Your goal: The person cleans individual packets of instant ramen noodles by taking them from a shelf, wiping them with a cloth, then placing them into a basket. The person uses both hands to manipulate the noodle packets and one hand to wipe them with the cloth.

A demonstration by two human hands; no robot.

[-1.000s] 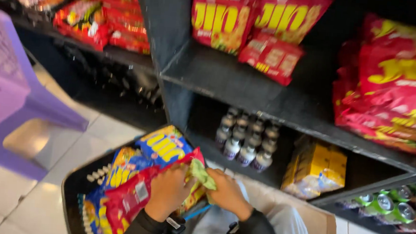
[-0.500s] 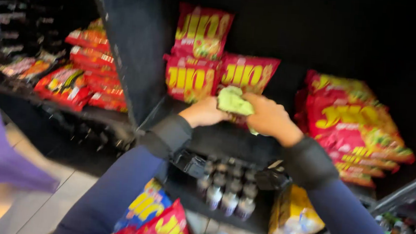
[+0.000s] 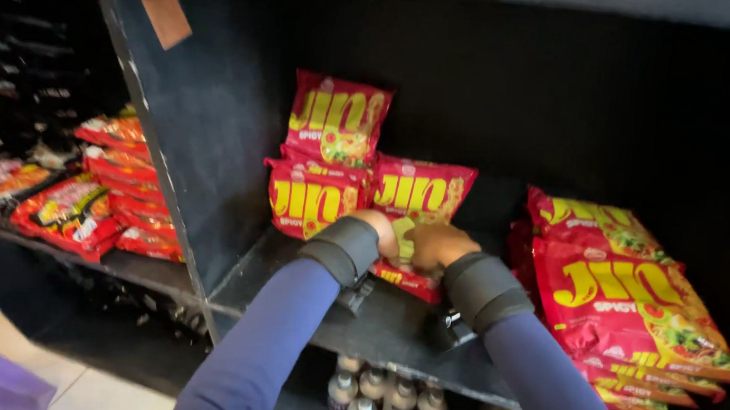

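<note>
Two hands on the black shelf (image 3: 305,300). Behind them, three red snack packets (image 3: 337,120) standing up, a fourth lying flat under the hands. Right of the hands, one stack of red packets (image 3: 636,296), at least four deep. Below the shelf, about seven small bottles (image 3: 372,392) showing.

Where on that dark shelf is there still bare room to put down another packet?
Bare shelf board shows between the middle packets and the right-hand stack, and along the front edge beside the divider wall. Around both hands and on the right it is crowded.
</note>
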